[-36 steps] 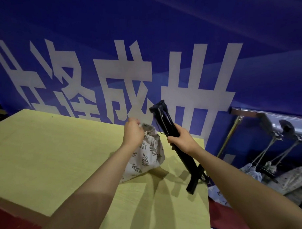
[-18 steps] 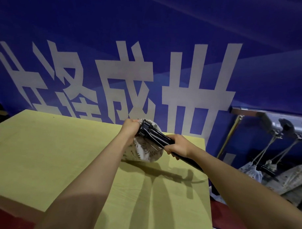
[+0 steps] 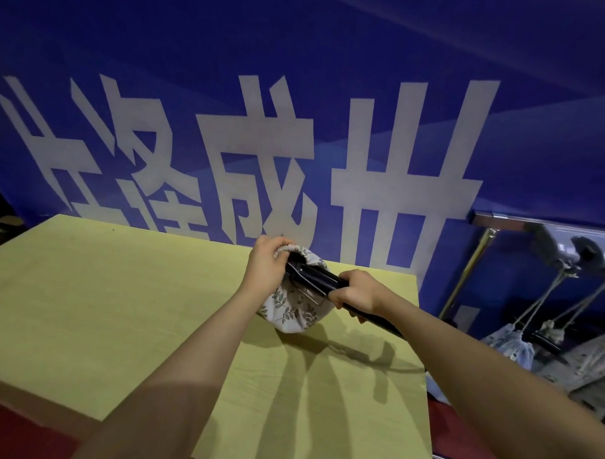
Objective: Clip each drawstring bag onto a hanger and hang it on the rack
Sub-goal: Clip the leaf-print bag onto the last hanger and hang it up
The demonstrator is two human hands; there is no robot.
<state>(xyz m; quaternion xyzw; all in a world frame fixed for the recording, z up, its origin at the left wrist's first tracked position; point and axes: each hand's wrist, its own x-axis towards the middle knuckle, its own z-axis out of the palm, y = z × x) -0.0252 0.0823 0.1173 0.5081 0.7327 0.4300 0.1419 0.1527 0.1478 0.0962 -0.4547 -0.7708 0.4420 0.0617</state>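
a: left hand pinches the gathered, elastic-looking mouth of the drawstring bag, fingers curled over the rim. the bag sags just under that hand, its bottom touching or barely clear of the yellow surface; can't tell which.

b: right hand?

a: wrapped round the black hanger, fist closed on the bar. clip end points toward the left hand and lies across the bag's top, right at the gathered rim. whether the clip has bitten fabric is hidden by the fingers.

b: so the step is clipping. how to do it well?

a: my read: keep the left hand's pinch tight so the folds stay bunched, feed that bunch deep between the clip's faces rather than catching only the edge, and clear the fingertips before the clip closes. a shallow bite on soft cloth would likely slip once the bag hangs.

b: then the rack?

a: rack sits well off to the right of the right hand, a chrome rail with hung bags already dangling from hangers below it. test the grip with a small tug before carrying over.

b: any writing?

a: large white chinese characters on the blue banner beyond both hands. one reads plainly as 成; the others are cropped or partly hidden, so i won't guess. no brand or label is legible on the bag or hanger; the bag shows a leaf print only.
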